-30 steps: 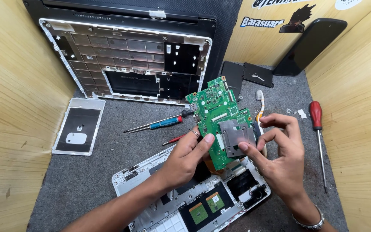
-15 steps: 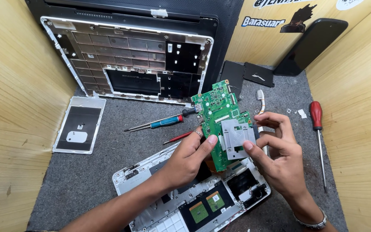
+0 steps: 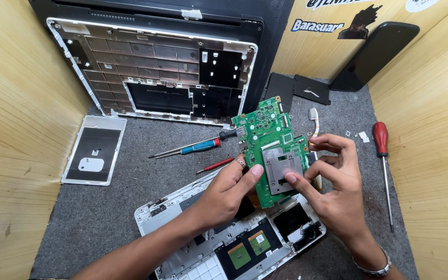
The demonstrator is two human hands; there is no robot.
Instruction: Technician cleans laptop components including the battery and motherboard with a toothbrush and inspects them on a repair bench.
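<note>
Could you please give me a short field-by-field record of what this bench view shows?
held: green circuit board, lifted and tilted
left hand: grips the board's left edge, thumb on its face
right hand: grips the right edge, finger on the grey plate
below: white laptop base
behind: open laptop shell
tools: blue screwdriver, red screwdriver
surface: grey mat

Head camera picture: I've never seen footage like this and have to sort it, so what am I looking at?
The camera sits on a person's head and looks down at their own bare hands. The left hand and right hand together hold up a green circuit board above an opened white laptop shell. On the grey mat lie a blue-handled screwdriver, a red-handled screwdriver and a flat trackpad panel. A second opened laptop case leans behind.
</note>
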